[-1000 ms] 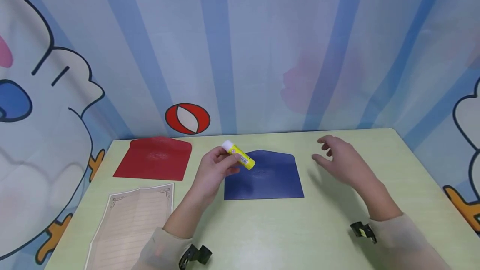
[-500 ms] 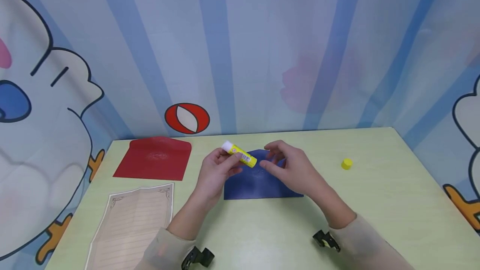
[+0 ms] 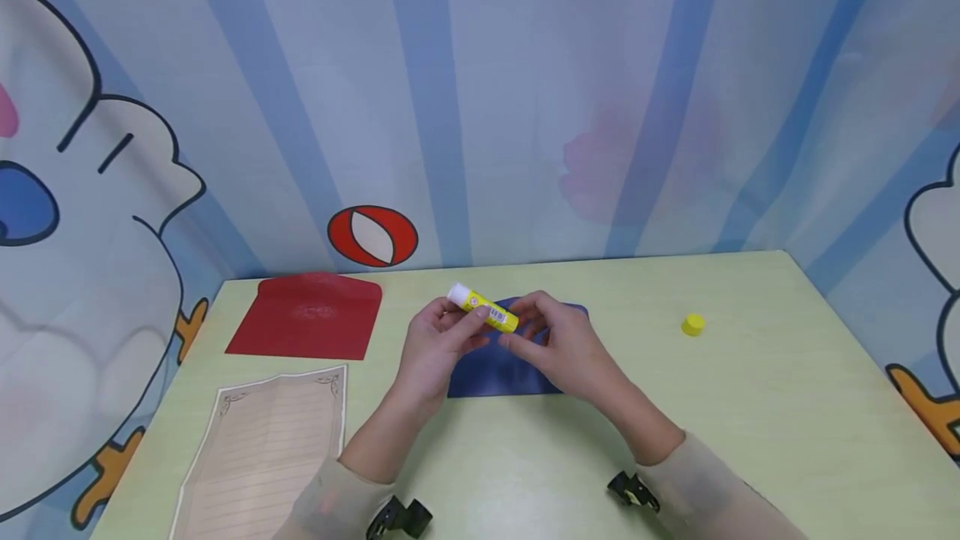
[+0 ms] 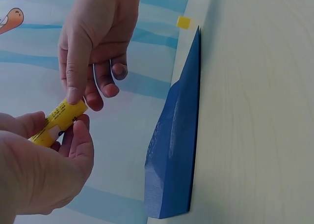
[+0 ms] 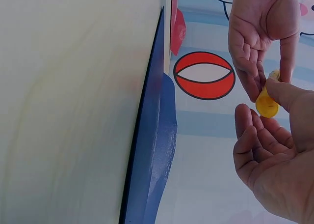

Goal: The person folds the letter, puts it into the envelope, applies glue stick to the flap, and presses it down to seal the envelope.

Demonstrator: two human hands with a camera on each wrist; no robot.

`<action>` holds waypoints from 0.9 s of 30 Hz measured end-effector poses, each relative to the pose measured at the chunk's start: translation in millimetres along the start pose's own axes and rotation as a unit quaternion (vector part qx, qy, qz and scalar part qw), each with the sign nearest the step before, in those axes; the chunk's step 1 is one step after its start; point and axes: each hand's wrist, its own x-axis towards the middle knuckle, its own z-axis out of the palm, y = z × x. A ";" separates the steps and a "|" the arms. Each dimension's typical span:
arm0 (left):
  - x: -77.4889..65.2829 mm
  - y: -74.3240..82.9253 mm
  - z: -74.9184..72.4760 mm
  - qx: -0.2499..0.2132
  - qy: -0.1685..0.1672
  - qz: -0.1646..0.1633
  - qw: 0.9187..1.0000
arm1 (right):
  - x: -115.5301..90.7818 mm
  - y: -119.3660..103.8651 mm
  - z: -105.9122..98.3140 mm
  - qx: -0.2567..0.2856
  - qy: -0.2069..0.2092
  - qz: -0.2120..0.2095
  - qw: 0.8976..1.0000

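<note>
My left hand (image 3: pixel 435 348) pinches a yellow glue stick (image 3: pixel 486 310) between thumb and fingers, its white end tilted up to the left. From the right, my right hand (image 3: pixel 566 348) is at the stick's yellow base, thumb touching it and the other fingers loosely bent. The right wrist view shows those fingers apart from the yellow base (image 5: pixel 267 107). Below both hands a blue envelope (image 3: pixel 487 377) lies on the table, partly covered by them in the head view. Its flap (image 4: pixel 159 150) stands raised in the left wrist view.
A yellow cap (image 3: pixel 693 324) sits on the table (image 3: pixel 750 407) to the right. At the left lie a red envelope (image 3: pixel 307 323) and a sheet of lined letter paper (image 3: pixel 262 448). A cartoon-printed backdrop (image 3: pixel 510 107) rises behind the table's far edge.
My right hand has left the yellow cap standing on the table and moved left to the glue stick's base. The left hand has kept its hold, shifting only slightly.
</note>
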 end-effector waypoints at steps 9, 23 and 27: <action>0.0 -1.7 2.5 0.007 0.011 0.003 1.000 | -0.8 1.8 2.1 -0.018 0.006 0.000 1.000; -0.7 -1.3 1.9 0.016 0.008 0.007 1.000 | 0.8 11.9 -1.3 0.125 -0.101 0.056 0.985; -0.8 -0.9 1.8 0.024 0.009 0.013 1.000 | -1.2 8.8 3.6 0.065 -0.064 0.024 0.995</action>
